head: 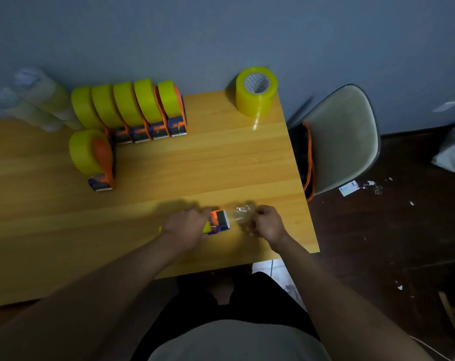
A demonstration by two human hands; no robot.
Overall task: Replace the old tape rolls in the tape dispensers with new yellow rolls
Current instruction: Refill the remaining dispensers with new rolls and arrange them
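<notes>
Two hands are working at one dispenser (219, 221) near the table (221, 162) edge. The left hand (186, 226) is lying over its body, fingers curled around it and hiding most of a yellow roll (207, 227) that is peeking out beside the knuckles. The right hand (268, 224) is sitting just past the dispenser's mouth, fingers curled and pinching a strip of clear tape (243, 216) that is bunching between the two hands.

Judging by this, the person is drawing or tearing the tape end at the cutter. The strip is already crumpling, so it is at risk of folding and sticking to itself or to the fingers, which would leave a ragged end. Pulling off-line could be tearing the tape at a slant or dragging it off its guide. With the right hand so near the cutter, a slip could be nicking a fingertip.

Well beyond the left hand, six loaded dispensers (153, 110) are standing. Far ahead of the right hand, a spare roll stack (256, 91) is waiting.
</notes>
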